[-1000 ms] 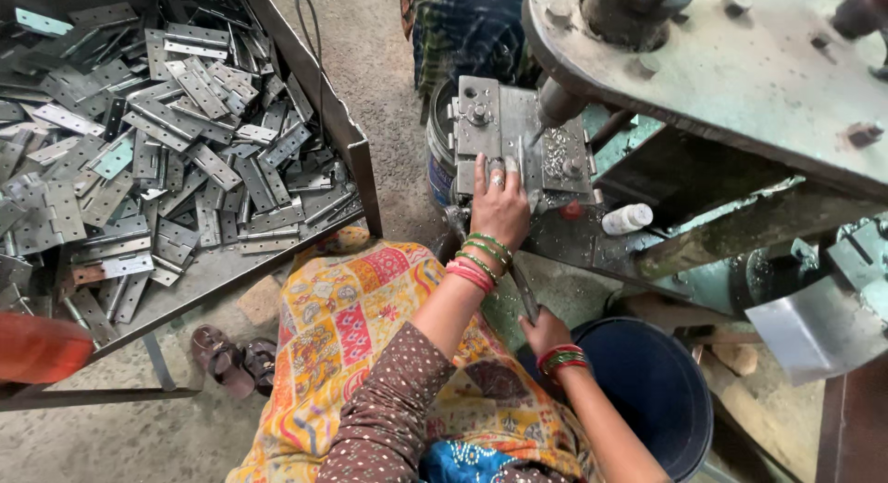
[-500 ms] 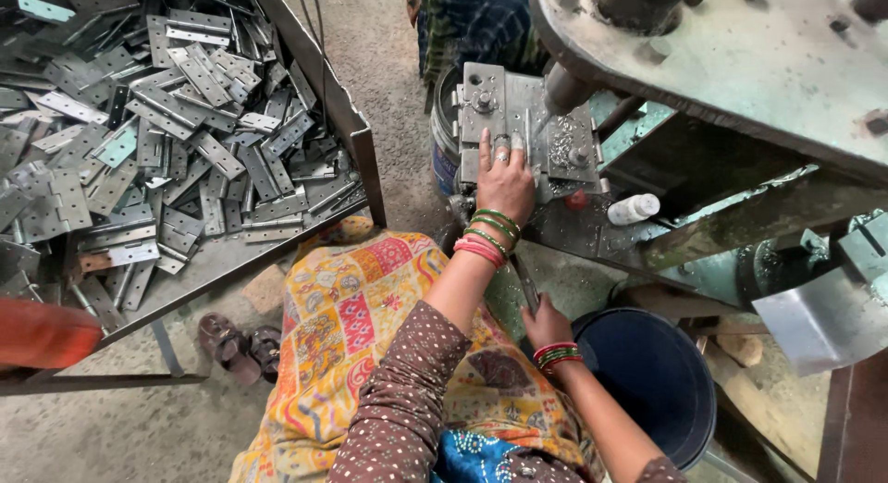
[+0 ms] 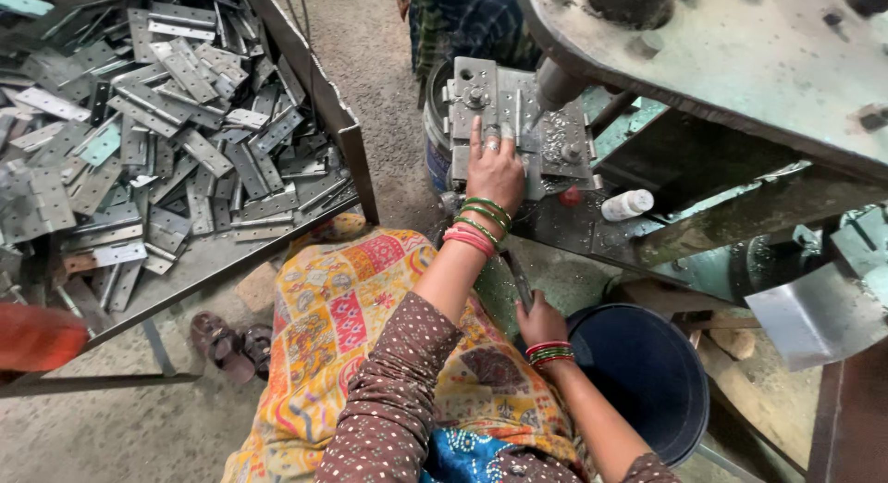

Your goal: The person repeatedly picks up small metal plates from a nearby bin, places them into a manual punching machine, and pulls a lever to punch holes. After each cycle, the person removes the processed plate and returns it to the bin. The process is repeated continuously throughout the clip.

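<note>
At centre frame, just above the middle, the left hand [image 3: 495, 168] lies palm-down with fingers spread flat on the press die block [image 3: 513, 122], pressing on a small metal piece that is mostly hidden beneath the fingers; the flat hand appears meant to seat the piece against the block. It grips nothing. Immediately right of the fingertips, the round ram [image 3: 558, 83] stands over the block, so the fingers sit close to the strike point. Lower, right of centre, the right hand [image 3: 539, 321] is closed on a thin dark rod [image 3: 519, 278], held low beside the lap, seemingly a lever. Beside it, at lower right, stands a dark blue bucket [image 3: 647, 372], placed within easy reach. Across the upper left, a steel tray [image 3: 356, 159] holds a heap of flat hinge plates [image 3: 157, 122], apparently stock kept within arm's reach.
</note>
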